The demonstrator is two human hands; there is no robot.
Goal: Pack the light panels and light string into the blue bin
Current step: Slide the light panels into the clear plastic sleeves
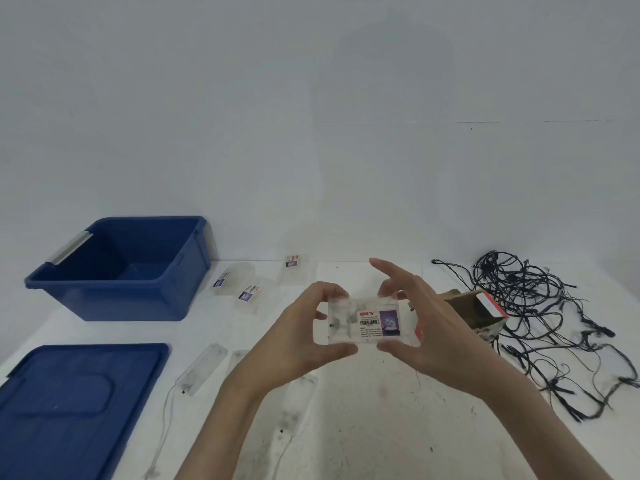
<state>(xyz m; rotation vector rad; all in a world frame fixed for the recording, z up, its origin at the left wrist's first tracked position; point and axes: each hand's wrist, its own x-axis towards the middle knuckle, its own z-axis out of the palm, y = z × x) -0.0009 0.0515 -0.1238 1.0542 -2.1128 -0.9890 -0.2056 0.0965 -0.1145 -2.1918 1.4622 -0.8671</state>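
Observation:
My left hand (298, 337) and my right hand (426, 327) both grip a clear light panel (367, 320) with a DIY label, held above the table's middle. The blue bin (173, 292) stands open and empty at the back left. Three labelled clear panels lie to the right of the bin: one (230, 277), another (254, 292) and a third (296, 268). Unlabelled clear panels with thin wires lie near me: one (202, 368), one (239, 358) partly behind my left arm, one (294, 403). The black light string (540, 323) lies tangled at the right.
The blue lid (76, 407) lies flat at the front left. An open cardboard box (474, 310) sits behind my right hand, beside the string. The white table (367, 427) meets a plain white wall at the back.

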